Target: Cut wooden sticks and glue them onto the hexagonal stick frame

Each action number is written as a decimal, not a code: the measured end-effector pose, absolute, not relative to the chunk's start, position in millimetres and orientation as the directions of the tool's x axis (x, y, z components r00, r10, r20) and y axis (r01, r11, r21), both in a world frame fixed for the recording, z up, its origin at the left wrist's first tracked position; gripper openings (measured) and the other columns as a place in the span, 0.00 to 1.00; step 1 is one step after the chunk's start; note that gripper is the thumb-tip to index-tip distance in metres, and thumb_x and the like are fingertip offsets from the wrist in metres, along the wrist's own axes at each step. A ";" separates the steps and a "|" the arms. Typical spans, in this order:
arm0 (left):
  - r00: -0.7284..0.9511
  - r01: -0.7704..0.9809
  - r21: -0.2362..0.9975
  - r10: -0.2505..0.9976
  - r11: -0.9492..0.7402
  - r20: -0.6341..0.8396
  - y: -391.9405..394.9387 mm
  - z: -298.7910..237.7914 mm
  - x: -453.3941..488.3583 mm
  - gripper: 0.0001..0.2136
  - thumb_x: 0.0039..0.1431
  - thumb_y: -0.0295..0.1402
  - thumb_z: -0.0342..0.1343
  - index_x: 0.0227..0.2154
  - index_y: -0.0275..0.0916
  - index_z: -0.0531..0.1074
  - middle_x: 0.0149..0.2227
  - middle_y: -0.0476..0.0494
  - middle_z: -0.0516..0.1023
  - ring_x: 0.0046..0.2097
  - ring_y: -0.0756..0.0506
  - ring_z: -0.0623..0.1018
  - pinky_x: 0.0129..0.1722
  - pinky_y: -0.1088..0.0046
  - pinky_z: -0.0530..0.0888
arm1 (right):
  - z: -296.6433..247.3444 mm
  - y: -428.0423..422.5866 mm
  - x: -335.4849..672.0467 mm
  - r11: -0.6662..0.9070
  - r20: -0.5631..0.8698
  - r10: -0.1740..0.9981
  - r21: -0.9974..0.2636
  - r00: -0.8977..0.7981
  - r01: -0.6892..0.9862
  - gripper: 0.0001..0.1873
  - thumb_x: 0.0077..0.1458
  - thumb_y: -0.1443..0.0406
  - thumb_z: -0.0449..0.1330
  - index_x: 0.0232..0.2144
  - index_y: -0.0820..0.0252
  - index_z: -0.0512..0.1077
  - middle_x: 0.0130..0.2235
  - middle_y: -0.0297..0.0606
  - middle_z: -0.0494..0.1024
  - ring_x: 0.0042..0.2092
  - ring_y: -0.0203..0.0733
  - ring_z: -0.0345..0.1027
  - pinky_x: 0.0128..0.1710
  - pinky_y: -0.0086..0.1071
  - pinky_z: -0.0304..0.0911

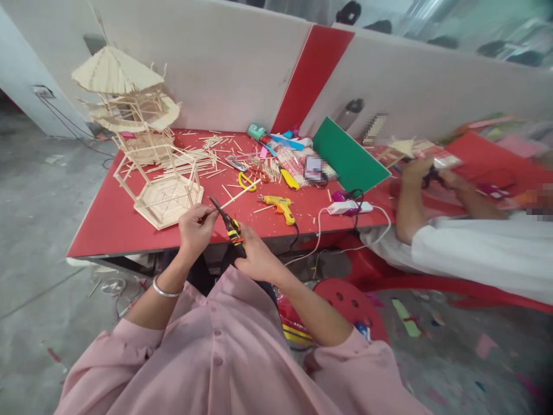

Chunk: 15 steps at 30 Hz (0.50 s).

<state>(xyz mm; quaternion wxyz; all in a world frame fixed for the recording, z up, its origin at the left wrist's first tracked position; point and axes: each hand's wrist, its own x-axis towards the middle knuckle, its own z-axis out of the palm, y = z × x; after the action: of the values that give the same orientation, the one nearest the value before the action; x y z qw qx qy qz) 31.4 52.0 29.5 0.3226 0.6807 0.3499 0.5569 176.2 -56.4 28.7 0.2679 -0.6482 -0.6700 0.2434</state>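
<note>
My left hand [196, 230] pinches a thin wooden stick [241, 193], which slants up and right over the table's near edge. In my right hand [259, 256] are pliers or cutters with yellow and black handles [234, 231]. Their dark jaws cross the stick close to my left fingers; whether they bite into it I cannot tell. Left of my hands, a hexagonal stick frame [166, 199] with upright posts rests on the red table. Behind it rises a tiered stick pagoda [118, 75] with a pointed roof.
A yellow glue gun [280, 207] lies right of my hands, near a white power strip [349, 207]. Loose sticks [190, 161], yellow-handled scissors [247, 183] and a yellow cutter knife [289, 178] lie farther back. A green board [348, 155] leans there. A co-worker's hands [417, 170] are at the right.
</note>
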 end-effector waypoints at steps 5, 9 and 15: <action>0.199 0.149 0.819 0.828 -0.554 0.524 49.5 32.1 34.4 0.06 0.55 0.30 0.58 0.26 0.38 0.78 0.24 0.48 0.75 0.26 0.51 0.71 0.27 0.75 0.66 | 23.8 -57.6 177.3 0.047 0.097 0.995 -0.723 0.033 0.689 0.40 0.39 0.72 0.54 0.59 0.59 0.59 0.57 0.47 0.69 0.60 0.52 0.62 0.62 0.47 0.57; 0.254 0.143 0.823 0.824 -0.549 0.506 48.9 30.9 36.9 0.07 0.56 0.31 0.58 0.25 0.38 0.77 0.22 0.49 0.73 0.25 0.50 0.70 0.26 0.74 0.66 | 18.4 -61.6 186.9 0.031 0.094 0.994 -0.741 0.058 0.671 0.42 0.39 0.71 0.54 0.61 0.60 0.57 0.56 0.48 0.69 0.60 0.52 0.62 0.61 0.49 0.58; 0.307 0.030 0.884 0.846 -0.466 0.436 47.9 32.9 36.3 0.08 0.56 0.32 0.57 0.23 0.38 0.76 0.22 0.48 0.75 0.25 0.50 0.73 0.26 0.75 0.68 | 16.6 -68.2 197.1 0.068 0.115 0.993 -0.743 0.028 0.665 0.46 0.40 0.70 0.57 0.64 0.62 0.53 0.58 0.51 0.66 0.63 0.54 0.59 0.64 0.51 0.53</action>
<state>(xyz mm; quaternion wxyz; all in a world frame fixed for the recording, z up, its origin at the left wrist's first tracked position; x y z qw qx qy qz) 36.3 47.9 32.9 0.4099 0.6966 0.3143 0.4978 197.1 -68.2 16.6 0.3304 -0.6362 -0.6517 0.2478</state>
